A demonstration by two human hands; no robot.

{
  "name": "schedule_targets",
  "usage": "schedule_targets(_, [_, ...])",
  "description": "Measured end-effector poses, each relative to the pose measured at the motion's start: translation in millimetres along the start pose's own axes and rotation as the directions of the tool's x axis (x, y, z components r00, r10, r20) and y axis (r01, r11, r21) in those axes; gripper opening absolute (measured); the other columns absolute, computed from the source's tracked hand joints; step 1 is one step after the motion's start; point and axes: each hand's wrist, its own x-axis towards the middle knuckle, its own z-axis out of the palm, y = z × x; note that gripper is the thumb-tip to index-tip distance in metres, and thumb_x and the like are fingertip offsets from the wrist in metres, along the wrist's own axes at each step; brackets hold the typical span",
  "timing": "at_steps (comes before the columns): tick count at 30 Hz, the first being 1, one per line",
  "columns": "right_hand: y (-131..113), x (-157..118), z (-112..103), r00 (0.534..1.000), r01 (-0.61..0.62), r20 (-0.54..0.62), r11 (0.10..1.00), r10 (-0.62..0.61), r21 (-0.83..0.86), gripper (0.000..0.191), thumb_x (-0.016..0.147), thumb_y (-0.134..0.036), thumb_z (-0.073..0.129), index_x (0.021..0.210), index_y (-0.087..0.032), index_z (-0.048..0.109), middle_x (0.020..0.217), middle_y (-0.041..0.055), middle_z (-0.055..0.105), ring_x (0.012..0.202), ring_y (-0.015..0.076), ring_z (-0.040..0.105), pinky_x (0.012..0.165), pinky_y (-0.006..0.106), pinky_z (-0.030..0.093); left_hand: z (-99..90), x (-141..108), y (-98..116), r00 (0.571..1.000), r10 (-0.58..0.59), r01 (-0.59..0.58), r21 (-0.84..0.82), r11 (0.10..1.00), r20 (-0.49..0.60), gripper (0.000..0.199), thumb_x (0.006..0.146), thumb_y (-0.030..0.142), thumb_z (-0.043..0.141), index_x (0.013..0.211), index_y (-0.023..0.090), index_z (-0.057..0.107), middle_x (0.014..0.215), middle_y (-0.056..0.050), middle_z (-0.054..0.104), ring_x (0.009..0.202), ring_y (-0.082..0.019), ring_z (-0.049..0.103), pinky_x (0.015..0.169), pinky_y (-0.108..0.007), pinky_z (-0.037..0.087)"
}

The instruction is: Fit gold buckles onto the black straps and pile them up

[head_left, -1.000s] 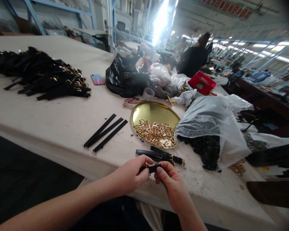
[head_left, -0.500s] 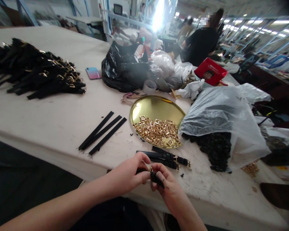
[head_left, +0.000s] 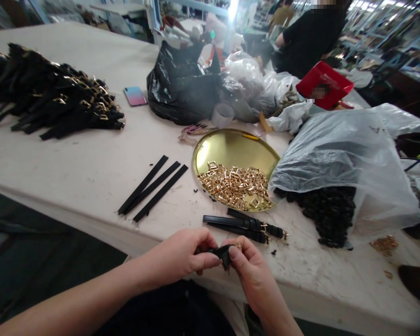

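Note:
Both hands meet at the table's front edge over a short black strap [head_left: 224,255]. My left hand [head_left: 192,252] pinches its left part between thumb and fingers. My right hand [head_left: 249,261] grips the other end, where a bit of gold buckle shows at the fingertips. Just beyond lie several finished-looking black straps with gold buckles [head_left: 245,225]. Behind them a round gold tray [head_left: 238,144] holds a heap of loose gold buckles [head_left: 236,184]. Three flat black strips [head_left: 154,186] lie to the left of the tray.
A large pile of buckled black straps [head_left: 56,95] covers the far left, beside a phone [head_left: 135,96]. A black plastic bag [head_left: 182,84] stands behind the tray. At right, a clear plastic bag [head_left: 343,154] spills black pieces [head_left: 332,217]. A person in black [head_left: 311,39] is in the background.
The strap has turned between my hands, its folded part now lying between the fingertips, and the buckle has shifted into my right fingers. The camera view has tilted down slightly.

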Motion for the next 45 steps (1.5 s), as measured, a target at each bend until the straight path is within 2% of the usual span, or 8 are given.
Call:
schedule_targets(5, [5,0,3,0.960,0.124,-0.205,0.944,-0.192,-0.304,0.029,0.069,-0.043,0.066,0.066,-0.020,0.049,0.060,-0.0037,0.049,0.053,0.0113,0.044,0.051,0.024,0.037,3.1,-3,-2,1.000,-0.021,0.020,-0.066,0.998,-0.006,0.018,0.072,0.028,0.055,0.085,0.016,0.052,0.063,0.004,0.055,0.057,-0.011,0.053,0.055,-0.022,0.042])
schedule_targets(8, [8,-2,4,0.938,0.157,-0.248,0.935,-0.242,-0.318,0.026,0.069,-0.038,0.067,0.077,-0.021,0.049,0.071,-0.0026,0.054,0.058,0.0118,0.048,0.056,0.024,0.041,4.8,-5,-4,0.999,0.036,-0.036,-0.031,0.999,0.002,0.018,0.074,0.026,0.052,0.089,0.016,0.054,0.071,0.002,0.060,0.065,-0.012,0.056,0.061,-0.023,0.042])
schedule_targets(11, [10,-6,5,0.979,0.107,-0.144,0.968,-0.143,-0.229,0.036,0.066,-0.038,0.069,0.093,-0.023,0.051,0.071,-0.0032,0.056,0.061,0.0131,0.052,0.057,0.024,0.042,6.7,-9,-8,0.998,0.055,-0.055,-0.007,0.998,0.008,0.018,0.075,0.026,0.050,0.090,0.017,0.055,0.075,0.000,0.062,0.066,-0.013,0.057,0.062,-0.023,0.042])
schedule_targets(14, [12,-12,5,0.994,0.064,-0.071,0.963,-0.085,-0.261,0.029,0.066,-0.040,0.068,0.083,-0.020,0.055,0.063,-0.0035,0.054,0.056,0.0127,0.051,0.054,0.024,0.040,8.0,-12,-13,0.999,0.037,-0.037,-0.039,0.999,0.015,0.023,0.073,0.025,0.052,0.094,0.016,0.053,0.071,0.001,0.062,0.066,-0.013,0.058,0.062,-0.023,0.042])
schedule_targets(23, [10,-26,11,0.942,0.230,-0.068,0.776,-0.330,-0.587,0.016,0.074,-0.034,0.059,0.077,-0.019,0.056,0.065,-0.0011,0.053,0.057,0.0143,0.049,0.052,0.025,0.038,14.7,-19,-22,0.998,0.033,-0.031,0.043,0.999,-0.058,0.016,0.072,0.028,0.053,0.081,0.016,0.057,0.071,0.000,0.064,0.068,-0.013,0.058,0.063,-0.023,0.042])
schedule_targets(28, [13,-32,14,0.949,0.242,-0.033,0.792,-0.314,-0.561,0.014,0.074,-0.033,0.058,0.074,-0.019,0.054,0.062,-0.0021,0.051,0.053,0.0137,0.047,0.049,0.024,0.036,20.4,-21,-21,0.995,0.066,-0.054,0.168,0.984,-0.070,0.017,0.072,0.029,0.053,0.082,0.017,0.058,0.072,0.001,0.064,0.066,-0.014,0.056,0.060,-0.022,0.040])
schedule_targets(39, [6,-35,5,0.888,0.438,0.245,0.552,-0.389,-0.709,0.007,0.077,-0.015,0.051,0.072,-0.020,0.053,0.069,0.0000,0.051,0.065,0.0148,0.050,0.058,0.025,0.038,30.4,-25,-26,0.993,0.025,-0.008,0.148,0.989,-0.114,0.018,0.071,0.025,0.051,0.083,0.016,0.062,0.072,0.000,0.064,0.068,-0.014,0.057,0.061,-0.022,0.041])
schedule_targets(45, [11,-30,-4,0.937,0.337,0.163,0.677,-0.310,-0.654,0.005,0.078,-0.023,0.053,0.082,-0.020,0.055,0.076,0.0012,0.056,0.070,0.0167,0.054,0.060,0.027,0.042,29.6,-19,-25,0.987,0.082,-0.057,0.185,0.981,-0.135,0.017,0.072,0.026,0.053,0.084,0.017,0.060,0.075,0.001,0.063,0.068,-0.014,0.056,0.061,-0.021,0.040])
